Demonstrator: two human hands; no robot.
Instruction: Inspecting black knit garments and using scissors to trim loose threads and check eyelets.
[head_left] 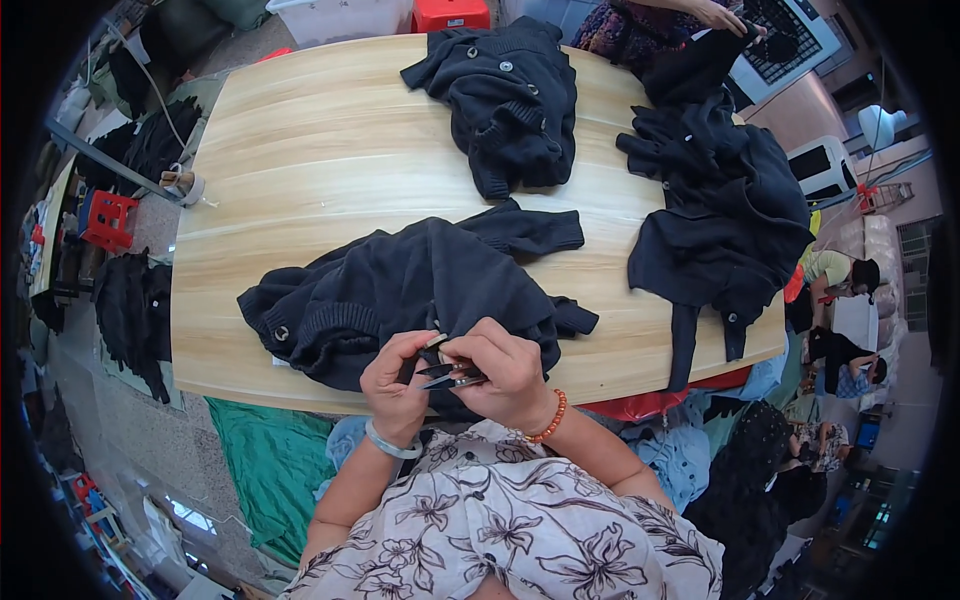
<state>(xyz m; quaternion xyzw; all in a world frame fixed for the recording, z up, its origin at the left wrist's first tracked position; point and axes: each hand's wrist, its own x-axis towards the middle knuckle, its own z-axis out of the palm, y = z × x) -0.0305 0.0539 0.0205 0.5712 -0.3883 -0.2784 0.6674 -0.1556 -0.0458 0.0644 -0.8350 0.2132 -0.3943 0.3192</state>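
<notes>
A dark navy knit cardigan [380, 275] lies bunched on the table in front of me, its near edge raised between my hands. My left hand [397, 385] is closed, pinching the cardigan's edge by a button [436, 341]. My right hand [503, 370] is curled around small metal thread snips [440, 382], whose blades point left, toward the left fingers. The right thumb and fingertips are also close to the button. Part of the snips is hidden inside the right hand. Another button [281, 333] shows at the cardigan's left end.
Across the pale wooden table [300, 140] lie a second dark cardigan [515, 110] at the far side and more dark garments [725, 210] on the right. A co-worker's hand [712, 14] touches dark cloth at the far right. Green fabric [268, 470] hangs below the near edge.
</notes>
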